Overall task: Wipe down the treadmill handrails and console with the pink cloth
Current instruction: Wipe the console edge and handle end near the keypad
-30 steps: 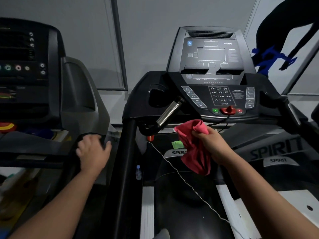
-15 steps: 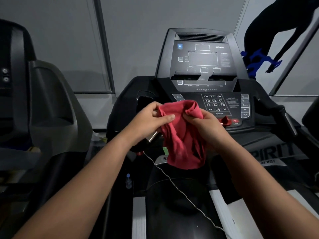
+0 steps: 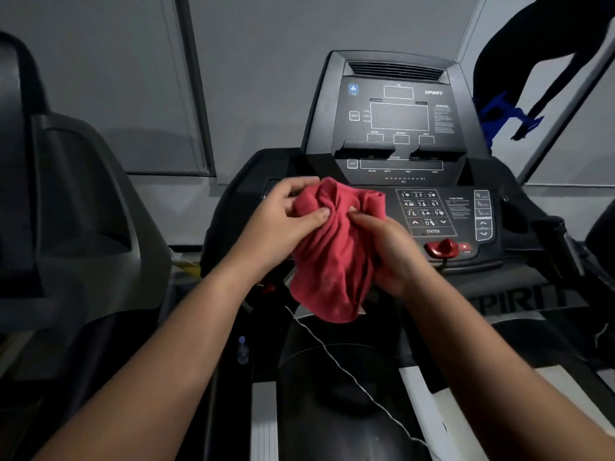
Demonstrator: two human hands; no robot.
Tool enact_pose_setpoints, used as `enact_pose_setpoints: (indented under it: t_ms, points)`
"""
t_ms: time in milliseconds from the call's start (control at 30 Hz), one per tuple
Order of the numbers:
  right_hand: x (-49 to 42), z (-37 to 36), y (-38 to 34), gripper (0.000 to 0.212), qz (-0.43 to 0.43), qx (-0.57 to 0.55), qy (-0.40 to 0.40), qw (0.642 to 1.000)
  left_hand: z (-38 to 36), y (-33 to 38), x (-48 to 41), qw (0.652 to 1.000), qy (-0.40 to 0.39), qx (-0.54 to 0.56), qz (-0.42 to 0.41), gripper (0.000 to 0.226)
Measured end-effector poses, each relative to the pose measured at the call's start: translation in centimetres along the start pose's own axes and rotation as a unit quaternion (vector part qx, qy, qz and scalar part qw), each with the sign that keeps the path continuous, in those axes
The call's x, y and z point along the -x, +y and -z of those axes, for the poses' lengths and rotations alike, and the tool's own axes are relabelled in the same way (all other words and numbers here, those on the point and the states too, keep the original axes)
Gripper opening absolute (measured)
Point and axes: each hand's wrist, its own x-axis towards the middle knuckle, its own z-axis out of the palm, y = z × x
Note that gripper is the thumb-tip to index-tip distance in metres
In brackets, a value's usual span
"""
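Black Spirit treadmill console (image 3: 399,128), grey display panel upright, keypad below it. Crumpled pink cloth (image 3: 332,257) bunched in front of console's lower left, covering part of keypad's left side, loose end hanging down. Left hand (image 3: 283,224) grip closed on cloth's upper left. Right hand (image 3: 389,251) grip closed on cloth's right side. Red safety key (image 3: 441,248) at console's bottom edge, right of right hand.
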Motion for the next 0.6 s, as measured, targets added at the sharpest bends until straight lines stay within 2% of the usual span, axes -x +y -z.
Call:
enact_pose_setpoints:
  t_ms: [33, 67, 133, 200, 267, 300, 367, 433, 500, 567, 600]
  points:
    - [0.3, 0.0, 0.5, 0.031, -0.001, -0.006, -0.005, 1.000, -0.2, 0.4, -0.2, 0.996, 0.025, -0.068, -0.046, 0.042]
    - [0.8, 0.1, 1.0, 0.033, 0.002, -0.013, -0.015, 1.000, -0.5, 0.9, -0.3, 0.988, 0.018, -0.126, -0.093, 0.043]
    - [1.8, 0.4, 1.8, 0.033, 0.021, -0.015, -0.042, 0.999, -1.5, 2.4, 0.0, 0.956, -0.062, -0.234, -0.165, 0.045]
    - [2.8, 0.9, 2.1, 0.023, 0.041, -0.019, -0.055, 0.997, -2.8, 3.6, 0.1, 0.907, -0.143, -0.338, -0.209, 0.046]
    - [3.8, 1.8, 2.0, 0.022, 0.048, -0.044, -0.041, 0.997, -4.1, 4.4, 0.0, 0.872, -0.184, -0.389, -0.234, 0.041]
    - [4.2, 2.2, 1.8, 0.020, 0.042, -0.069, -0.036, 0.996, -4.5, 4.7, -0.1, 0.866, -0.190, -0.395, -0.242, 0.037]
    - [4.9, 3.6, 1.2, 0.021, 0.037, -0.153, -0.047, 0.986, -5.5, 5.2, 0.0, 0.871, -0.197, -0.381, -0.238, 0.026]
    - [6.0, 4.7, 0.6, 0.046, 0.043, -0.185, -0.063, 0.980, -6.2, 5.6, 0.3, 0.893, -0.187, -0.352, -0.207, 0.018]
    - [6.8, 5.3, 0.4, 0.060, 0.077, -0.104, -0.057, 0.990, -6.9, 5.7, 0.6, 0.906, -0.175, -0.340, -0.182, 0.011]
    - [7.1, 5.6, 0.2, 0.056, 0.151, 0.002, 0.021, 0.988, -7.1, 5.4, 0.5, 0.901, -0.169, -0.360, -0.170, 0.008]
    - [7.2, 5.7, 0.1, 0.056, 0.178, 0.016, 0.052, 0.982, -7.1, 5.2, 0.6, 0.895, -0.174, -0.377, -0.162, 0.008]
